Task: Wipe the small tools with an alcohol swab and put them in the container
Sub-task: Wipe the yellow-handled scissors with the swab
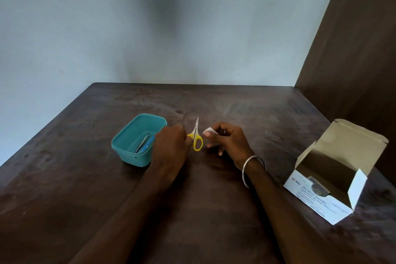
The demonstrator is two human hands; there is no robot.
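Observation:
Small scissors (196, 135) with yellow handles point away from me over the middle of the dark table. My left hand (171, 143) grips them at the left handle loop. Just right of the blades, my right hand (227, 137) pinches a small white alcohol swab (210, 130) between thumb and fingers, a short gap from the scissors. A teal plastic container (137, 142) stands to the left of my left hand; inside it lie a metal tool (143, 142) and a blue item (149, 144), partly hidden by my hand.
An open white box of alcohol swabs (334, 180) stands at the right edge of the table (214, 210), its flaps up. A brown panel rises behind it on the right. A pale wall closes the far side. A metal bangle circles my right wrist.

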